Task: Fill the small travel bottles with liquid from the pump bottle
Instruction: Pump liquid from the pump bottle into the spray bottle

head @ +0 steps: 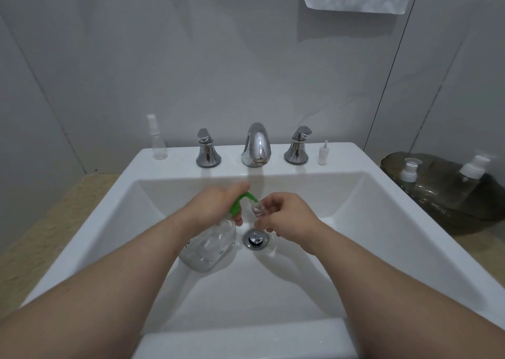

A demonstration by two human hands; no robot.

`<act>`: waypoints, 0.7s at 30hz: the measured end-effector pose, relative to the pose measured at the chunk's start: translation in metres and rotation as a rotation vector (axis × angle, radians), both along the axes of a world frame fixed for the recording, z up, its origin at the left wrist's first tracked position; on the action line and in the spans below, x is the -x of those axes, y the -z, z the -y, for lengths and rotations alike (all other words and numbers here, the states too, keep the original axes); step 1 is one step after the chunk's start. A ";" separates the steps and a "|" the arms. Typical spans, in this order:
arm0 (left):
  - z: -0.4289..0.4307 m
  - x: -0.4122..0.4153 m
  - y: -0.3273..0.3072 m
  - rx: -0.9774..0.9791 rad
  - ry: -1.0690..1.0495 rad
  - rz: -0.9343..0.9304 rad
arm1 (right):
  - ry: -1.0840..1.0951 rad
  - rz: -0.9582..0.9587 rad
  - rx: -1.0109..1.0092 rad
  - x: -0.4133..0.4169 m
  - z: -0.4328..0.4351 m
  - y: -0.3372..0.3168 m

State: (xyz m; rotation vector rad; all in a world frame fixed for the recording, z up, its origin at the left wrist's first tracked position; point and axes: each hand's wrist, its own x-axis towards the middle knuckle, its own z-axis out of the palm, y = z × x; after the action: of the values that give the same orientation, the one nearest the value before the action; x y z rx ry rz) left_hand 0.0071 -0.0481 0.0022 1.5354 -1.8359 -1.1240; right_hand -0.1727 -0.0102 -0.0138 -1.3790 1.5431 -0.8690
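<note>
Just above the drain (256,239), our left hand (216,205) grips the pump bottle (210,246), spout (246,197) at the small travel bottle (258,209) pinched by our right hand (287,216), presumably so drips drain away.

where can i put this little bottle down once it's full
Bare: the sink's front rim and the counter left of it. Crowded: the back ledge between spray bottle, faucet and a small white pump part; the dark tray at right already holds bottles.
</note>
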 end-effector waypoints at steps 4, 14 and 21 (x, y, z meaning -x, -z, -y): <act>-0.001 0.000 -0.001 -0.011 -0.006 -0.003 | -0.007 0.004 -0.004 0.000 0.000 -0.001; -0.002 0.000 -0.005 -0.025 -0.001 0.020 | -0.027 -0.009 -0.007 0.000 -0.001 -0.001; -0.001 0.000 -0.004 -0.005 0.018 0.037 | -0.039 -0.038 -0.025 0.000 -0.001 0.001</act>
State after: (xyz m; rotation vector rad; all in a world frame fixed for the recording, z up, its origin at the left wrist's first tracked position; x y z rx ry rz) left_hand 0.0071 -0.0475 0.0063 1.5555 -1.8752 -1.1168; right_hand -0.1723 -0.0095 -0.0145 -1.4107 1.5452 -0.8013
